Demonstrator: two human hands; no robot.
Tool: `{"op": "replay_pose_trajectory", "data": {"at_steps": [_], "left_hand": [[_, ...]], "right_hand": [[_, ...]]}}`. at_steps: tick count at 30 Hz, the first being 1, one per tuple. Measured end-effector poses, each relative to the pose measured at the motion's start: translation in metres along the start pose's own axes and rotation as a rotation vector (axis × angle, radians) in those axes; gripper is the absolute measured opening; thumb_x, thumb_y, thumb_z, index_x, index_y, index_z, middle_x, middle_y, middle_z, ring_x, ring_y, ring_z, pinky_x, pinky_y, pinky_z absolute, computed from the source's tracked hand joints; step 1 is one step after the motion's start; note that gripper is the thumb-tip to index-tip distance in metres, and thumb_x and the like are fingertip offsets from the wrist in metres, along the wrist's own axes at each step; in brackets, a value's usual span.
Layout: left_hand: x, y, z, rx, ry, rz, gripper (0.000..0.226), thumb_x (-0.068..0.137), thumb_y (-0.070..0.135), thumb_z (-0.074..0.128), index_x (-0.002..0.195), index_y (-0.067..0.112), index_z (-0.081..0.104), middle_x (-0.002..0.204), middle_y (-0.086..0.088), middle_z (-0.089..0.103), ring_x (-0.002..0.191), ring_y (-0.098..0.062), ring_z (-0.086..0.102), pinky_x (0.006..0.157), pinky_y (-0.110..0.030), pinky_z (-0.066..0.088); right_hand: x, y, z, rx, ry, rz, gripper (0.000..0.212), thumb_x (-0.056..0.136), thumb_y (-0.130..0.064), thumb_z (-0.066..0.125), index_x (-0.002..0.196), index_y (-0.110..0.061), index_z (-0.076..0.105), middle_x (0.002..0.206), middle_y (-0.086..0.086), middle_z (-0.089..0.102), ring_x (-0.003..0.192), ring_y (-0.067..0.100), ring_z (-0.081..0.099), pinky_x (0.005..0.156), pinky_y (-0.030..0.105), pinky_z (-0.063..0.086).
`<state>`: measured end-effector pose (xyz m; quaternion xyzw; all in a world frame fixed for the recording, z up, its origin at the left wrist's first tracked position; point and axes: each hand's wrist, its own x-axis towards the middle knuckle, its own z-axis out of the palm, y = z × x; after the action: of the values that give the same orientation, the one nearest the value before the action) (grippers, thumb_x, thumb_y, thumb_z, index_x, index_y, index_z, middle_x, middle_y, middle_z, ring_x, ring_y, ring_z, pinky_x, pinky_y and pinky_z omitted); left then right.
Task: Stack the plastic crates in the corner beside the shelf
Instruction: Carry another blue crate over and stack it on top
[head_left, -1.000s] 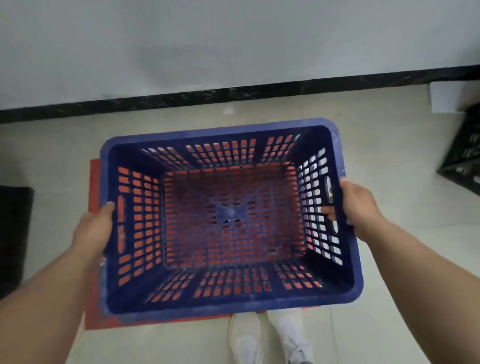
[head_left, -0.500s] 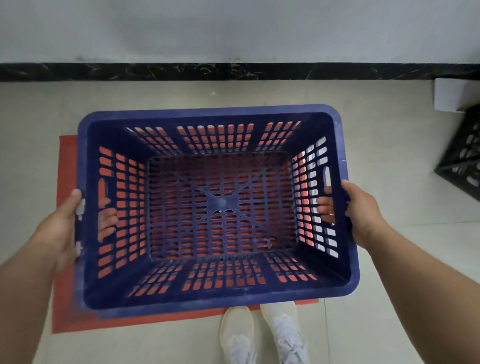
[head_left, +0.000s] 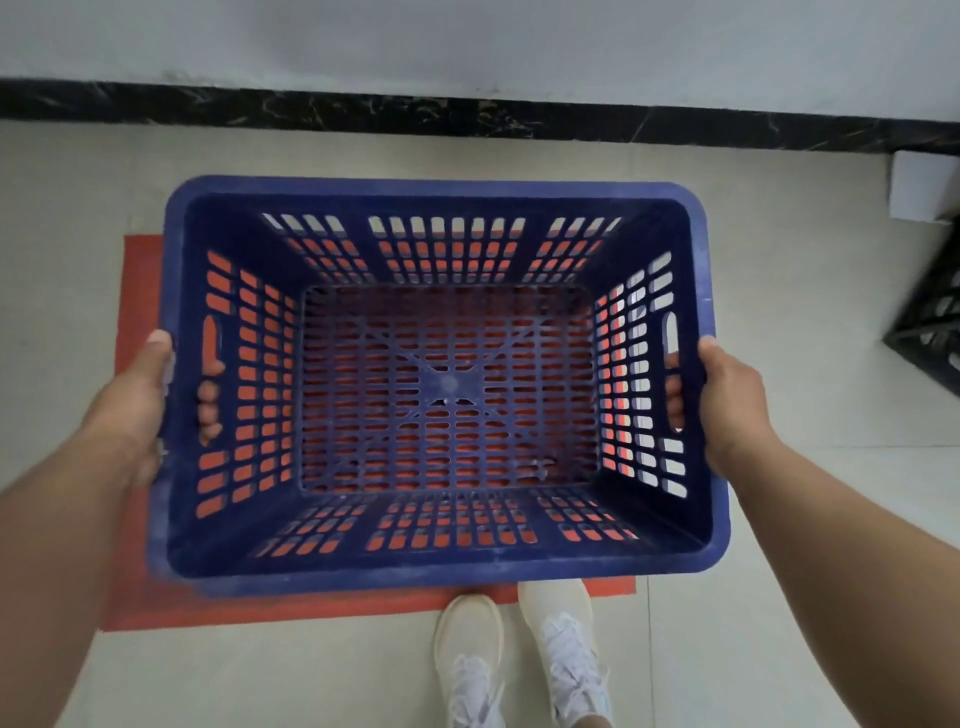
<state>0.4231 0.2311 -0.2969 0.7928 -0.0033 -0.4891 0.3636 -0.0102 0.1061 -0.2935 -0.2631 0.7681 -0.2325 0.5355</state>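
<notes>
We hold a deep-blue slotted plastic crate (head_left: 441, 384) level above a flat red-orange plastic crate (head_left: 140, 270) that lies on the pale tiled floor (head_left: 779, 571), close to a white wall with a black marbled skirting (head_left: 467, 111). Our left hand (head_left: 130, 410) grips the crate's left end, fingers curled through the handle slot and showing inside the wall. Our right hand (head_left: 727, 400) grips the opposite end the same way, thumb over the rim. Taking both short ends, we judge, keeps the load balanced and the mouth facing up, so it can go straight down onto the red one.

The blue crate's open top faces us and its base faces the floor. Its long axis runs left to right, parallel to the skirting. The red crate's edges show past the blue crate's left and near sides, so the two are not yet squared up; whether they touch we cannot tell.

At the right edge stands a black lattice crate (head_left: 930, 332), well apart, with a white block (head_left: 922, 189) beyond it. White lace-up shoes (head_left: 519, 660) show below.
</notes>
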Motion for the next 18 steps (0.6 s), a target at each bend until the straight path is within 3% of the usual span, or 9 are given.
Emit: {"op": "replay_pose_trajectory", "data": {"at_steps": [8, 18], "left_hand": [[-0.029, 0.006, -0.002, -0.03, 0.051, 0.001, 0.053, 0.094, 0.06, 0.026, 0.074, 0.017, 0.052, 0.04, 0.008, 0.044, 0.031, -0.011, 0.035, 0.036, -0.014, 0.035], [-0.155, 0.021, -0.06, -0.182, 0.173, -0.045, 0.048, 0.093, 0.057, 0.029, 0.071, 0.02, 0.051, 0.039, 0.008, 0.045, 0.033, -0.01, 0.035, 0.036, -0.013, 0.033]], "right_hand": [[-0.012, -0.021, -0.011, -0.015, -0.037, -0.018, 0.029, 0.089, -0.032, 0.041, 0.079, -0.011, 0.058, 0.057, 0.002, 0.048, 0.043, 0.016, 0.037, 0.043, 0.027, 0.031], [-0.101, -0.11, -0.021, -0.132, -0.117, -0.074, 0.033, 0.091, -0.032, 0.039, 0.07, -0.014, 0.056, 0.054, 0.001, 0.048, 0.039, 0.015, 0.036, 0.039, 0.023, 0.029]]}}
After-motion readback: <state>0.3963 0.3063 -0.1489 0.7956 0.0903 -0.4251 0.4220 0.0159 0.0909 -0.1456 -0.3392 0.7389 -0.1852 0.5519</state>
